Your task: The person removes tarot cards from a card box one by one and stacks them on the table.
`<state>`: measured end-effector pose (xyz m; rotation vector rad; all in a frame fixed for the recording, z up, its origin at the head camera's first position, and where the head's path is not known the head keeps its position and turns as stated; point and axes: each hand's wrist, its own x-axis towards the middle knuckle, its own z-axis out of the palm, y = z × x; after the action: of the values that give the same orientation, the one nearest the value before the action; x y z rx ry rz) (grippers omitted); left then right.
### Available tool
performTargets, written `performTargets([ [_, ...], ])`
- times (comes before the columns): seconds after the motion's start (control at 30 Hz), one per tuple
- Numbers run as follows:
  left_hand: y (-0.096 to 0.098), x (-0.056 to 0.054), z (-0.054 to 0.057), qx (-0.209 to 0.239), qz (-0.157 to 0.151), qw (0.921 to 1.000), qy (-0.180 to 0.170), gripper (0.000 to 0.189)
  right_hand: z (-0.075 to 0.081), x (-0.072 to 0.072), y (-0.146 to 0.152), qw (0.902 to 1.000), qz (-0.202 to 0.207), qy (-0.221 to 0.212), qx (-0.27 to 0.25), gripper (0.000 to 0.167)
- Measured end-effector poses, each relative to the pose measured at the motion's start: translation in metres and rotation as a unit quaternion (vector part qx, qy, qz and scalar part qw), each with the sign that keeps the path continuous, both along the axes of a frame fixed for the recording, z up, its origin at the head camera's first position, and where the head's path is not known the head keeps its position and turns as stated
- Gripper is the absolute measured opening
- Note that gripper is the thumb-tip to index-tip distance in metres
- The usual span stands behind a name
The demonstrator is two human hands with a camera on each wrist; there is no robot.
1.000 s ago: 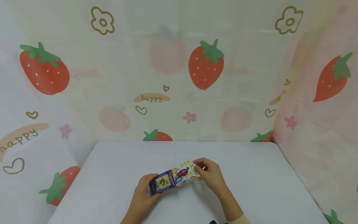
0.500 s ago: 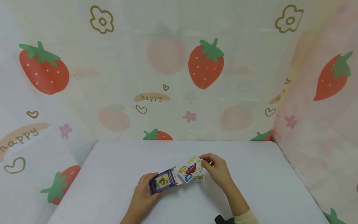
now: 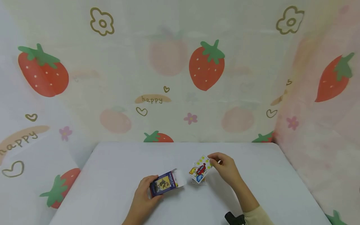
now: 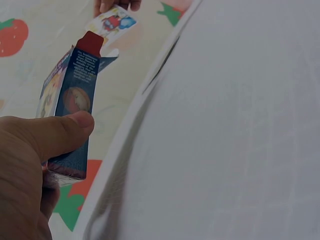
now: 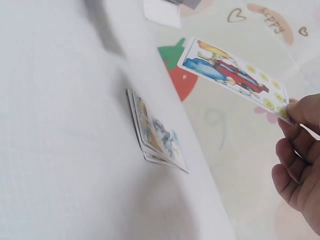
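Note:
My left hand (image 3: 143,195) grips a dark blue card box (image 3: 164,184) by its lower end, thumb along one narrow side in the left wrist view. The box's flap (image 3: 180,178) stands open toward the right. Between thumb and forefinger, my right hand (image 3: 226,167) pinches a playing card (image 3: 201,169) by one corner. Red, blue and yellow figures and several yellow dots cover its face. Under the held card, a small loose stack of cards (image 5: 157,132) lies on the table, partly hidden by it in the head view.
A white table (image 3: 126,162) spreads under both hands. Behind it and at both sides hangs a cloth (image 3: 168,78) printed with strawberries. A black wrist strap (image 3: 234,218) shows at the right sleeve.
The card has come out of the box and moved right with my right hand, over the stack. My left hand and the box have stayed nearly in place.

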<state>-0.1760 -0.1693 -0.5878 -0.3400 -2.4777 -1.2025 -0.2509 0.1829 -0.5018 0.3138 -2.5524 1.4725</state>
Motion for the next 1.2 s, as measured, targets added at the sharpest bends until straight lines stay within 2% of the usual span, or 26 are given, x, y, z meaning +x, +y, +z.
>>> performTargets([
  [0.23, -0.003, 0.002, -0.006, -0.007, 0.003, 1.0000, -0.003, 0.084, -0.006, -0.011, 0.001, 0.9999, 0.004, -0.012, 0.010, 0.013],
  [0.57, -0.002, -0.003, -0.004, -0.015, 0.001, 0.9995, 0.029, 0.085, -0.020, -0.028, -0.005, 0.9985, 0.017, -0.031, 0.043, 0.012],
  [0.87, -0.001, -0.004, 0.000, -0.004, -0.002, 1.0000, 0.002, 0.083, -0.025, -0.039, -0.011, 0.9963, 0.026, -0.033, 0.075, 0.013],
  [1.2, -0.001, -0.001, 0.000, -0.005, 0.000, 1.0000, 0.004, 0.082, -0.029, -0.053, -0.017, 0.9928, 0.051, -0.033, 0.103, 0.013],
])
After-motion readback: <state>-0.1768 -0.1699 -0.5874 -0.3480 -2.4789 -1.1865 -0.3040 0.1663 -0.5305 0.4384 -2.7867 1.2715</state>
